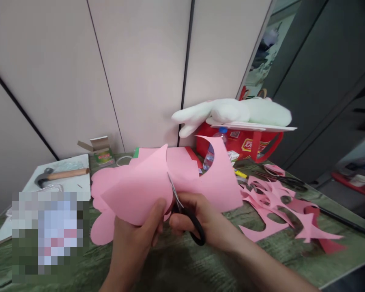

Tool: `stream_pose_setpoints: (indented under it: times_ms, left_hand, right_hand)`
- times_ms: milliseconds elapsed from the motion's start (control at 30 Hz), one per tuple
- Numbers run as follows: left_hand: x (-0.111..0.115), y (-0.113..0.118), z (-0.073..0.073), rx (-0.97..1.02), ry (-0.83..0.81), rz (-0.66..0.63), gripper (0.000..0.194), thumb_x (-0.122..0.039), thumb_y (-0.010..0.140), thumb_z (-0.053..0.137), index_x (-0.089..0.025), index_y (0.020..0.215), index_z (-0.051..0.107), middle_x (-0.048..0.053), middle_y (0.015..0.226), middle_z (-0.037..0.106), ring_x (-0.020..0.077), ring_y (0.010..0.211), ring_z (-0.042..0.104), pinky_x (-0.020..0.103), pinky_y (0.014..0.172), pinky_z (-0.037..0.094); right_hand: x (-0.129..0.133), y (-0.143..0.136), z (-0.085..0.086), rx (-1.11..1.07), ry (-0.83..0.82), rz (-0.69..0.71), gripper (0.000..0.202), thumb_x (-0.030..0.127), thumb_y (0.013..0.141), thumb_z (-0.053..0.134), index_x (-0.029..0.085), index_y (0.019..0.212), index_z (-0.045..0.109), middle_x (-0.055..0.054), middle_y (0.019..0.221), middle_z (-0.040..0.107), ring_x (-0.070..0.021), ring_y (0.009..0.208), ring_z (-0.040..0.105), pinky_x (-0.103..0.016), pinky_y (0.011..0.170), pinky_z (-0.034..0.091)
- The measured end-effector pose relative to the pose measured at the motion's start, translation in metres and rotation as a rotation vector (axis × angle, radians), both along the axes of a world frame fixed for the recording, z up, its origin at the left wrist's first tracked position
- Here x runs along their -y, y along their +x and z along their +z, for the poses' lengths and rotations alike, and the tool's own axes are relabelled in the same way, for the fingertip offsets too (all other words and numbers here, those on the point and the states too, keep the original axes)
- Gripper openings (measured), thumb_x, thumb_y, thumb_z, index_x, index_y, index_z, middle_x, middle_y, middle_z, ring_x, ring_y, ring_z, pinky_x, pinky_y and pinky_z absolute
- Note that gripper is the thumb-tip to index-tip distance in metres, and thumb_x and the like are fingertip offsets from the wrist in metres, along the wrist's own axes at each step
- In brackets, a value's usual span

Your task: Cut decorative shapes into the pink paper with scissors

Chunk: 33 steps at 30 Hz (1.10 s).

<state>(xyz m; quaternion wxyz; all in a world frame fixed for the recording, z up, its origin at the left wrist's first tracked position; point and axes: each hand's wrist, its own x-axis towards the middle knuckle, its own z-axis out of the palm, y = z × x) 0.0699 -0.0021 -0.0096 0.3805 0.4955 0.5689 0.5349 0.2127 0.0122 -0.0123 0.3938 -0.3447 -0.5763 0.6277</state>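
My left hand point(142, 231) pinches a large sheet of pink paper point(140, 186) by its lower edge, thumb on top. In my right hand point(194, 215) is a pair of scissors point(196, 229) with black handles, fingers wrapped through the loops. The blades point up and away from me and lie in a curved cut in the sheet. To the right of the blades, the part of the sheet with a round notch spreads out above the table. Behind and left of my left hand, pink paper with scalloped, rounded edges point(101, 229) lies on the table.
Pink paper offcuts point(270, 207) are heaped at right, near another pair of dark scissors point(292, 180). A hammer point(63, 174) rests on a white board point(82, 190) at left, before a small open box point(102, 154). Behind stand a water bottle point(209, 156), a red bag point(246, 142) and a white plush toy point(231, 111).
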Motion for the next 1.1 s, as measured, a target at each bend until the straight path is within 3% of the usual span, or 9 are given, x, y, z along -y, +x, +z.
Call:
stream_pose_setpoints:
  times_ms: [367,500,600,767,933,1100]
  left_hand:
    - [0.058,0.019,0.034,-0.017,0.218,-0.079,0.045,-0.04,0.073,0.06,-0.022,0.036,0.041,-0.006,0.031,0.036,0.0066,0.031,0.031,0.024,0.035,0.028]
    - [0.07,0.02,0.036,0.012,0.227,-0.153,0.048,-0.042,0.074,0.06,-0.022,0.035,0.041,-0.005,0.029,0.038,0.0063,0.029,0.031,0.024,0.035,0.029]
    - [0.068,0.02,0.033,0.045,0.18,-0.191,0.047,-0.043,0.073,0.062,-0.021,0.036,0.043,-0.004,0.029,0.038,0.0062,0.029,0.032,0.023,0.034,0.028]
    - [0.037,0.015,0.013,0.123,0.084,-0.196,0.046,-0.038,0.073,0.063,-0.02,0.037,0.042,-0.005,0.03,0.037,0.0057,0.03,0.032,0.023,0.036,0.026]
    - [-0.007,0.002,-0.03,0.186,-0.039,-0.25,0.042,-0.039,0.071,0.066,-0.017,0.04,0.046,-0.004,0.035,0.045,0.0062,0.031,0.035,0.023,0.036,0.025]
    - [-0.03,-0.005,-0.063,0.161,-0.107,-0.24,0.045,-0.042,0.075,0.063,-0.018,0.042,0.046,-0.004,0.034,0.043,0.0068,0.032,0.036,0.023,0.038,0.027]
  right_hand:
    - [0.067,0.017,0.036,-0.098,0.261,-0.019,0.034,0.046,0.072,0.075,0.015,0.072,0.063,0.003,0.06,0.053,-0.0083,0.054,0.044,-0.022,0.051,0.038]
    - [0.086,0.022,0.041,-0.128,0.227,0.009,0.036,0.049,0.074,0.072,0.015,0.07,0.062,0.002,0.061,0.054,-0.0084,0.054,0.045,-0.022,0.051,0.038]
    - [0.084,0.022,0.037,-0.087,0.197,0.01,0.037,0.051,0.073,0.072,0.015,0.07,0.062,0.002,0.06,0.056,-0.0097,0.056,0.05,-0.023,0.054,0.041]
    - [0.048,0.015,0.005,-0.043,0.078,-0.05,0.043,0.055,0.069,0.072,0.014,0.071,0.06,0.002,0.059,0.055,-0.01,0.052,0.052,-0.025,0.053,0.044]
    - [0.002,0.005,-0.043,-0.036,0.031,-0.011,0.045,0.057,0.071,0.07,0.014,0.072,0.059,0.001,0.06,0.056,-0.0104,0.05,0.052,-0.024,0.049,0.042]
    - [-0.024,-0.003,-0.078,-0.116,-0.02,0.007,0.043,0.054,0.07,0.073,0.015,0.072,0.057,-0.001,0.067,0.059,-0.012,0.057,0.055,-0.025,0.055,0.044]
